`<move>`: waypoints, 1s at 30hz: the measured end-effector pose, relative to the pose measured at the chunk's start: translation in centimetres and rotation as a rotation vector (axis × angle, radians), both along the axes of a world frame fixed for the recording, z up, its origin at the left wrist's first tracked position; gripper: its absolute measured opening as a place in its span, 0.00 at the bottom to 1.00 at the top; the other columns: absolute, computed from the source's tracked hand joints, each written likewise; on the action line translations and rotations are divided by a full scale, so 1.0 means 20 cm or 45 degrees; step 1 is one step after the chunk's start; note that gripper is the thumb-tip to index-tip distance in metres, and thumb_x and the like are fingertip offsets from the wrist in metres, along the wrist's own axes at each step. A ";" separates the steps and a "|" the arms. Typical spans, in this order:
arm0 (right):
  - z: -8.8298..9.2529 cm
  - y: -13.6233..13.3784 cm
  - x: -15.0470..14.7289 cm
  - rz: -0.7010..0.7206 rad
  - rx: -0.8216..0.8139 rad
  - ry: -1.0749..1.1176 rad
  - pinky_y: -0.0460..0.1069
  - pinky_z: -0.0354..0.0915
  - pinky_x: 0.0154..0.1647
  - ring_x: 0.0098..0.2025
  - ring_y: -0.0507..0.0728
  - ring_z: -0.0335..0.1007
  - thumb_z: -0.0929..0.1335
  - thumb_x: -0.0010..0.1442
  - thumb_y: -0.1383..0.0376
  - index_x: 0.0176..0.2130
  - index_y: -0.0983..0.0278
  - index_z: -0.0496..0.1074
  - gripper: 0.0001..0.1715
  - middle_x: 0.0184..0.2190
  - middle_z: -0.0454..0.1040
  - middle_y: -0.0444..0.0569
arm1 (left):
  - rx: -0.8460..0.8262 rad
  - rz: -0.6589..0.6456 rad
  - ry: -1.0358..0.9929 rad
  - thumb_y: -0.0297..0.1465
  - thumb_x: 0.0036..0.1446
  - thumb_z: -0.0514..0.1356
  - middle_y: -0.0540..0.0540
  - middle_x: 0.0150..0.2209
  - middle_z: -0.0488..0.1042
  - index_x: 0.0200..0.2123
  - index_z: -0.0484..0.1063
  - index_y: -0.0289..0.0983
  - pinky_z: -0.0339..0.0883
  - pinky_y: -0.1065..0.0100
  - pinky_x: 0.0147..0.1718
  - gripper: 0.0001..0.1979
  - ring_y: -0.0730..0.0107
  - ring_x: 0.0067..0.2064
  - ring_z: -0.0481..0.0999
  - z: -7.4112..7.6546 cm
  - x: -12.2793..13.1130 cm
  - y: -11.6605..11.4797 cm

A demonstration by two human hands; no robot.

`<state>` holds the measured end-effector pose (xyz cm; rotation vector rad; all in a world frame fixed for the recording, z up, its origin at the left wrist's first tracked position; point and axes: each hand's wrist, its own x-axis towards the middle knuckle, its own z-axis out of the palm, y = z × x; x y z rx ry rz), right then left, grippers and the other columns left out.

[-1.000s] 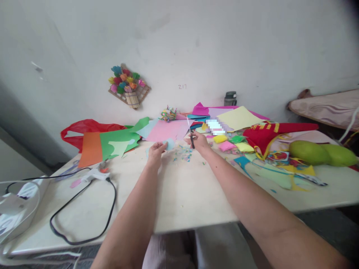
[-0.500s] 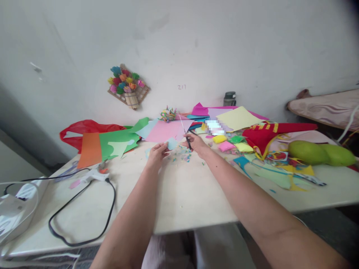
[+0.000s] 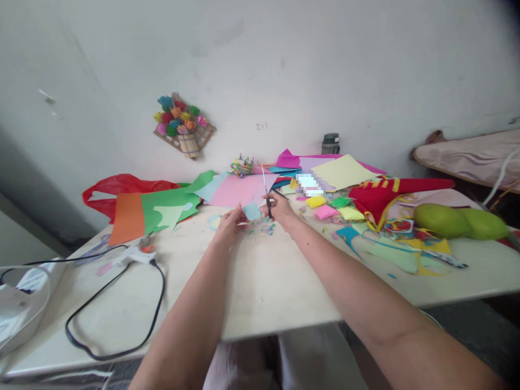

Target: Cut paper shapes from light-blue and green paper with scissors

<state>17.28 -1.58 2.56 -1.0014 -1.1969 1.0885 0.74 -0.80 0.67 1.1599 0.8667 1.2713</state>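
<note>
A small piece of light blue paper (image 3: 252, 210) is pinched between the fingers and thumb of my left hand (image 3: 231, 222). My right hand (image 3: 281, 210) grips dark-handled scissors (image 3: 268, 208), whose blades point up and away from me, just right of the paper. Whether the blades touch the paper I cannot tell. Small blue and green paper scraps (image 3: 266, 228) lie on the table beneath both hands. Beside my left hand rests a pale blue cut paper shape (image 3: 213, 222).
Behind the hands lie pink paper (image 3: 238, 188) and other coloured sheets. A white glue gun (image 3: 136, 254) with a looped black cord (image 3: 87, 355) sits left, near a power strip (image 3: 34, 287). Right are bright packets (image 3: 325, 211), red cloth (image 3: 377, 197) and green fruit-like objects (image 3: 441, 220).
The scissors have shifted slightly left and stand more upright. My left hand still holds the blue paper, and the pale blue shape beside it shows more. The whole view has shifted a little.
</note>
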 end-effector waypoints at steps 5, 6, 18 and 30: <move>0.00 0.00 -0.01 0.004 0.011 -0.005 0.39 0.50 0.09 0.16 0.47 0.63 0.73 0.39 0.68 0.37 0.64 0.66 0.22 0.18 0.67 0.38 | 0.070 -0.034 0.141 0.37 0.36 0.68 0.49 0.23 0.71 0.22 0.68 0.33 0.65 0.73 0.26 0.16 0.75 0.26 0.71 0.00 0.01 -0.01; 0.00 0.00 -0.01 0.013 0.017 -0.004 0.39 0.50 0.09 0.16 0.47 0.63 0.73 0.40 0.67 0.37 0.64 0.65 0.22 0.18 0.67 0.38 | 0.071 -0.014 0.127 0.36 0.35 0.69 0.49 0.23 0.71 0.22 0.67 0.33 0.65 0.73 0.26 0.16 0.75 0.26 0.72 0.00 0.01 -0.01; -0.02 -0.04 -0.03 0.276 -0.031 -0.229 0.39 0.51 0.08 0.14 0.45 0.59 0.71 0.47 0.56 0.33 0.65 0.67 0.18 0.17 0.67 0.40 | -0.011 0.151 -0.237 0.30 0.41 0.66 0.45 0.31 0.77 0.29 0.68 0.34 0.68 0.71 0.32 0.12 0.69 0.32 0.77 0.04 0.00 -0.02; -0.04 -0.06 -0.05 0.424 -0.001 -0.337 0.39 0.52 0.10 0.15 0.46 0.62 0.67 0.50 0.49 0.30 0.65 0.67 0.20 0.18 0.68 0.41 | -0.106 0.184 -0.463 0.25 0.44 0.63 0.45 0.30 0.76 0.26 0.67 0.33 0.69 0.68 0.37 0.06 0.65 0.37 0.77 0.04 0.00 -0.01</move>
